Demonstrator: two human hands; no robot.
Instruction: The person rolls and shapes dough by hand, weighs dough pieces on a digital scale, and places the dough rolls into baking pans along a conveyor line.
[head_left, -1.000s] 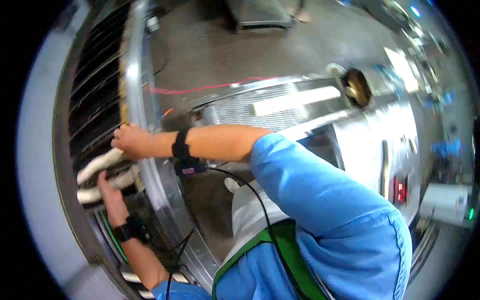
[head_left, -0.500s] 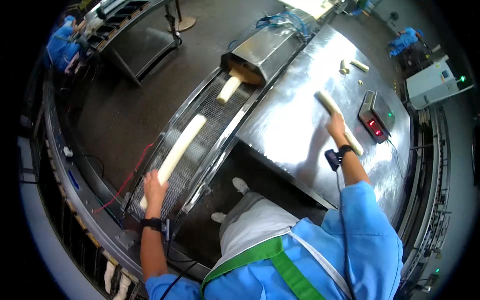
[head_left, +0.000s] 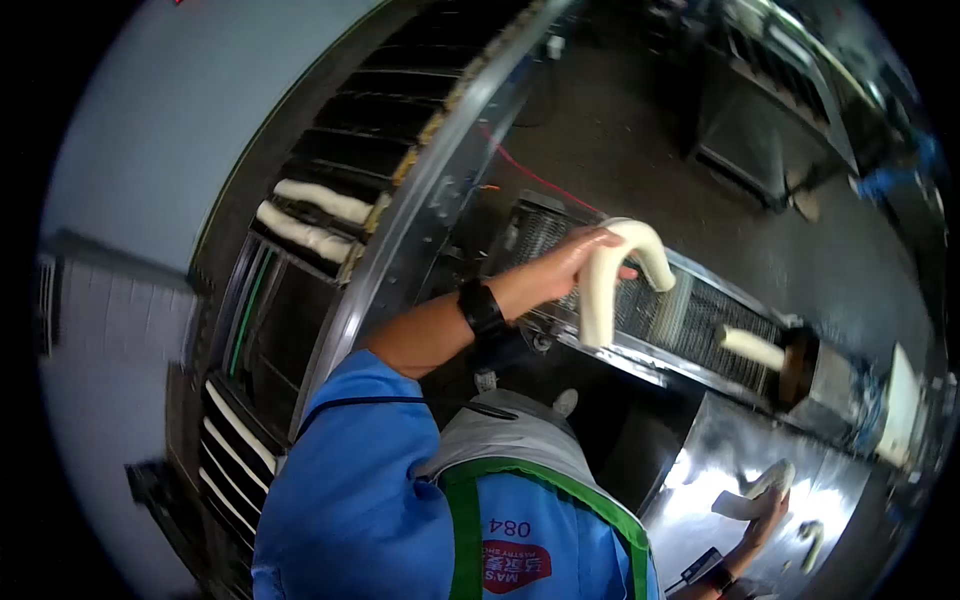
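A thick, pale dough roll hangs bent over my left hand, its two ends drooping. The hand is closed around the roll's middle and holds it above the mesh conveyor. At the lower right, my right hand is closed on another dough roll, which is bent above the steel table. Part of that roll is blurred. Further along the table lies a smaller dough piece.
Another dough roll lies on the conveyor by the metal machine housing. On my left, dark trays hold dough strips, with more strips lower down. A metal rail runs alongside. A person in blue is far right.
My view has swung left. My left hand has raised the dough roll off the conveyor, and it now bends over the hand. The roll in my right hand, straight before, is now curved.
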